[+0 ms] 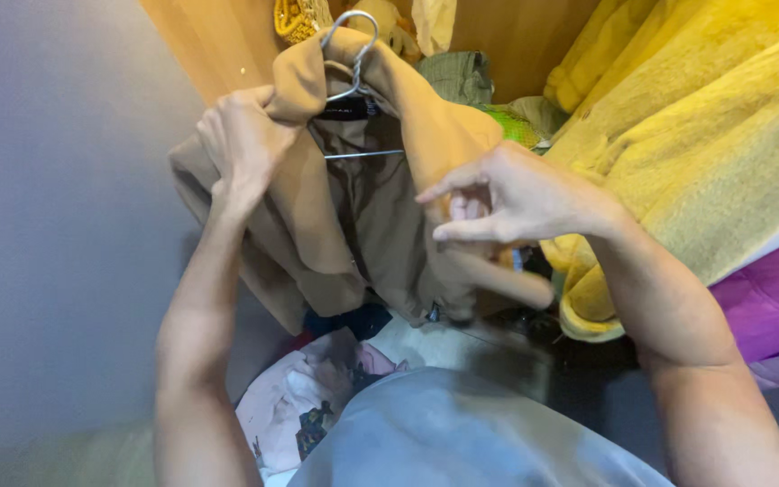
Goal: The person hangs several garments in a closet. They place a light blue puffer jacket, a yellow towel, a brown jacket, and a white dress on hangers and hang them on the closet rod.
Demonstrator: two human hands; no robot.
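Two hands working | left hand [243, 144] clenching tan jacket [362, 225] shoulder, far left | right hand [507, 194] pinching its right side | risk: garment slipping off wire hanger [349, 63] if tugged unevenly

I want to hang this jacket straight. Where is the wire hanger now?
In the head view, the wire hanger sits top centre inside the tan jacket, its hook poking out above the collar, just right of the left hand gripping the shoulder.
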